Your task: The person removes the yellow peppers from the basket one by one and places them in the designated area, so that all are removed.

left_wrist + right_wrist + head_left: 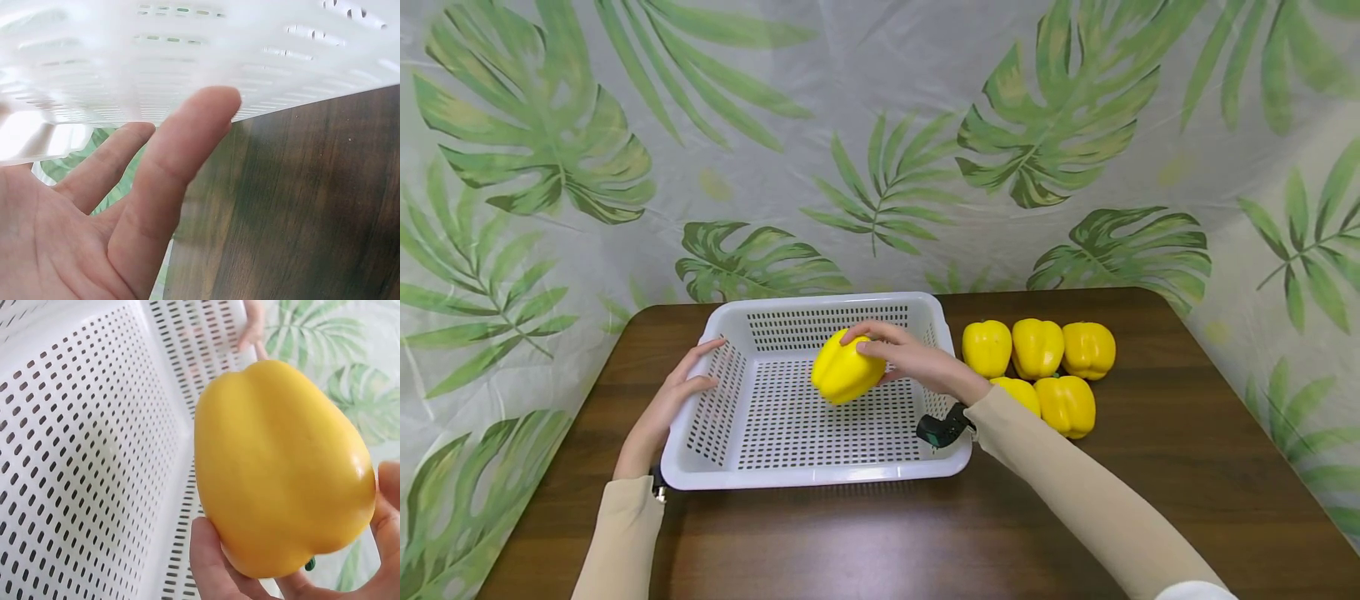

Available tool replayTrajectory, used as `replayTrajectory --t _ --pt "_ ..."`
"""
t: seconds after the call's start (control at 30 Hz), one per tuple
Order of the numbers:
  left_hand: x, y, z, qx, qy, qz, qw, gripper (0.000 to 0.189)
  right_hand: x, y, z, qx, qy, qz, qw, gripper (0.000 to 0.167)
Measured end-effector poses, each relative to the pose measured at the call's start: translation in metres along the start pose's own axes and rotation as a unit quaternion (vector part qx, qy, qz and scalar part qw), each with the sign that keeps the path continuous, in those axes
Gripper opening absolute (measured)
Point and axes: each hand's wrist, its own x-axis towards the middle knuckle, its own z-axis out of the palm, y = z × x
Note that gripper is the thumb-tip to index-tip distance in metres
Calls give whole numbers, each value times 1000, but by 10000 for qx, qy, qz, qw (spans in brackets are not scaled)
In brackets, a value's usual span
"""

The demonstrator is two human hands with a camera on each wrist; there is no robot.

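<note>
A yellow bell pepper [848, 367] is held by my right hand [910, 358] over the inside of a white perforated basket [820, 475]. In the right wrist view, fingers and thumb grip the pepper [281, 462] near its stem end, and a bit of green stem shows. My left hand [666, 400] holds the basket's left rim, with fingertips reaching over the edge. From the left wrist view, part of that hand [144, 194] lies along the outer wall [187, 75] of the basket. No other pepper shows inside the basket.
Several yellow bell peppers [1037, 348] stand grouped on the brown wooden table [1180, 467], right of the basket; my right forearm partly hides one. Behind the table hangs a leaf-patterned cloth [917, 167].
</note>
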Motion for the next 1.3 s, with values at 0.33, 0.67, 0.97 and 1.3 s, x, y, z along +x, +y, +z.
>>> replayTrajectory --t 0.33,0.67,0.97,1.3 --pt "1 1 0 39 -21 97 9999 54 -11 -4 -12 61 206 -161 9996 30" --pt "1 1 -1 39 -17 71 10000 54 -28 -9 -30 -88 422 -238 9988 34" --pt "1 1 0 77 -22 129 9999 54 -38 -9 -43 -36 579 -475 9972 32" --pt "-1 2 0 55 -24 92 9999 54 -54 -9 -54 -149 715 -519 9960 34"
